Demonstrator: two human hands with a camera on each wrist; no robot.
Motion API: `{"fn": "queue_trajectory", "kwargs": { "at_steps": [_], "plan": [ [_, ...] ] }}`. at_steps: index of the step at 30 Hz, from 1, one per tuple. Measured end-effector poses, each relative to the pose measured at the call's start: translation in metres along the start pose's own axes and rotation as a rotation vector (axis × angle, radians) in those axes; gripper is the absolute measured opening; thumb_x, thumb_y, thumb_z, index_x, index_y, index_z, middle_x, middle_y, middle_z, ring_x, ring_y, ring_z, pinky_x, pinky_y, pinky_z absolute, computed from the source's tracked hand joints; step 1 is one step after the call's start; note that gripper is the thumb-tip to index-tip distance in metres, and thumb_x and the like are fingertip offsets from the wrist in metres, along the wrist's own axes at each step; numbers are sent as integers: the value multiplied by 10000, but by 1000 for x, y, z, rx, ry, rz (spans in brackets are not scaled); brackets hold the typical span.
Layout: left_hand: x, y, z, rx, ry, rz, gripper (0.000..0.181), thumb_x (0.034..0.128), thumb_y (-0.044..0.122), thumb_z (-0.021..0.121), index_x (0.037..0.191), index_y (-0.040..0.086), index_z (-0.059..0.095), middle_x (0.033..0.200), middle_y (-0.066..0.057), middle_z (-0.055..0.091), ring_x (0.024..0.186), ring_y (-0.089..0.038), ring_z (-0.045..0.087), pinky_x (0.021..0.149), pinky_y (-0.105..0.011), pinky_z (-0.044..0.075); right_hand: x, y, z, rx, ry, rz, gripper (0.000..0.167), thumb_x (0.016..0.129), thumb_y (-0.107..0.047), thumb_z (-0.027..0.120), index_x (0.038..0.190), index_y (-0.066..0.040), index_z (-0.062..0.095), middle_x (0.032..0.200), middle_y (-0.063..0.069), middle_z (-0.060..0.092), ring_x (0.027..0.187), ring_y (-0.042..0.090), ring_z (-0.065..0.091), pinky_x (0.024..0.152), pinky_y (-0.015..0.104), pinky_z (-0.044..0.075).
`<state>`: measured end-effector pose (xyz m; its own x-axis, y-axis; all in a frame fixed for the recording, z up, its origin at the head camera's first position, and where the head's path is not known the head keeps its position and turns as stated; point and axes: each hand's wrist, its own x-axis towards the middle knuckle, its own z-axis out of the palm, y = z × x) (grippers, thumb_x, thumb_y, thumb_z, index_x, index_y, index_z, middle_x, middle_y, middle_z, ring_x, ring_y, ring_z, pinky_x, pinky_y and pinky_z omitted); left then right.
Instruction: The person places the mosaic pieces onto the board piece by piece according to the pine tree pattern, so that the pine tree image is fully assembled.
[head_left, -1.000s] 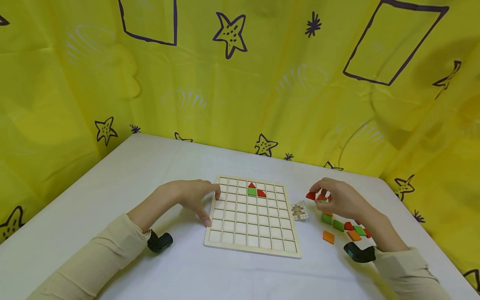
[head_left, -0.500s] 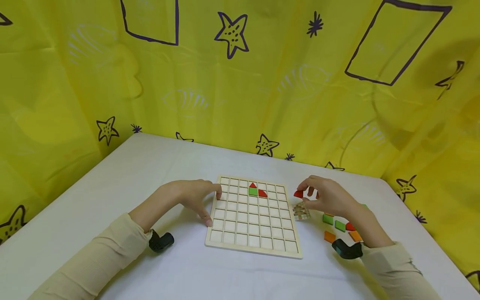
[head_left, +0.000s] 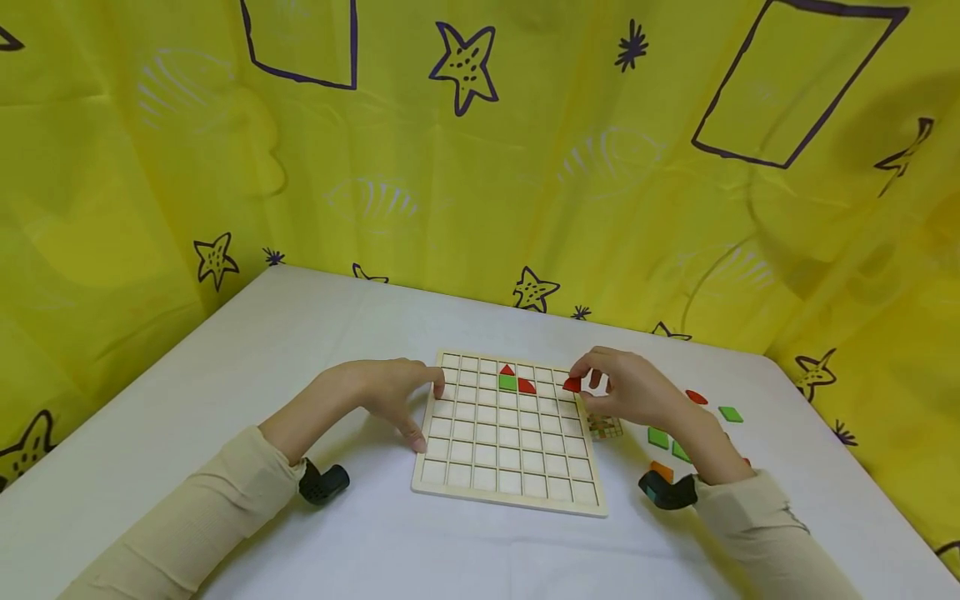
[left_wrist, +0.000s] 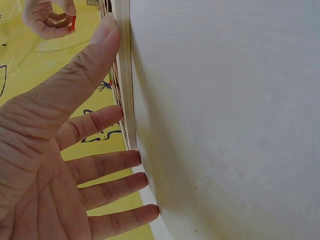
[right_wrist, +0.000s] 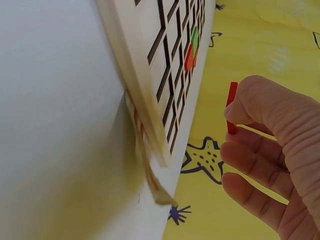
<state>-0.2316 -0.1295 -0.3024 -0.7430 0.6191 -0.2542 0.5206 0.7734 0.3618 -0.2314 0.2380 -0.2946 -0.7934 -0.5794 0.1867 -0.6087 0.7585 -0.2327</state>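
A wooden grid board (head_left: 486,433) lies on the white table. My left hand (head_left: 390,396) rests at its left edge, fingers spread; in the left wrist view the thumb and index finger touch the wooden side. Between thumb and fingertip my right hand (head_left: 626,385) pinches a red quarter-round tile (head_left: 572,384) above the board's upper right corner. The right wrist view shows that red tile (right_wrist: 231,107) edge-on, apart from the board. Seated in the grid are a red triangle tile (head_left: 507,370), a green square tile (head_left: 508,382) and another red rounded tile (head_left: 527,386).
A small printed pattern card (head_left: 606,427) lies by the board's right edge, partly under the right hand. Loose green tiles (head_left: 657,437), an orange tile (head_left: 662,471) and a red tile (head_left: 696,397) are scattered on the right. A yellow curtain (head_left: 480,192) hangs behind the table.
My right hand has moved left with the red tile, from the loose pile, past the card, to over the board's right side. The left hand has stayed at the left edge.
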Motion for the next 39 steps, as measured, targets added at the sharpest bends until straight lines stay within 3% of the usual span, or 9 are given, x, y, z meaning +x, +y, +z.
{"fn": "queue_trajectory", "kwargs": {
  "at_steps": [11, 22, 33, 39],
  "plan": [
    [1, -1, 0, -6, -2, 6, 601, 730, 384, 935, 1165, 211, 557, 1197, -9, 611, 1087, -192, 531, 974, -423, 449, 20, -13, 6, -16, 1, -91, 222, 848, -71, 762, 1059, -124, 717, 979, -63, 680, 864, 158, 623, 691, 275, 521],
    [0, 0, -1, -25, -9, 0, 620, 725, 382, 938, 1183, 204, 560, 1198, -10, 605, 1079, -189, 530, 976, -420, 449, 38, -28, 14, 37, -33, -83, 237, 860, -91, 756, 1092, -117, 717, 996, -64, 677, 879, 150, 622, 718, 281, 531],
    [-1, -1, -1, -28, -7, -4, 618, 722, 389, 938, 1178, 212, 561, 1183, -7, 604, 1052, -186, 531, 952, -417, 455, 59, -36, 27, 25, -63, -151, 243, 831, -98, 754, 1071, -124, 729, 1009, -58, 693, 852, 131, 637, 744, 282, 523],
    [-1, 0, -1, -31, -7, 12, 610, 730, 381, 935, 1178, 204, 561, 1212, -20, 606, 1078, -192, 536, 973, -425, 453, 69, -42, 33, 35, -112, -126, 265, 832, -119, 791, 1088, -120, 722, 1024, -49, 683, 840, 118, 635, 753, 286, 511]
  ]
}}
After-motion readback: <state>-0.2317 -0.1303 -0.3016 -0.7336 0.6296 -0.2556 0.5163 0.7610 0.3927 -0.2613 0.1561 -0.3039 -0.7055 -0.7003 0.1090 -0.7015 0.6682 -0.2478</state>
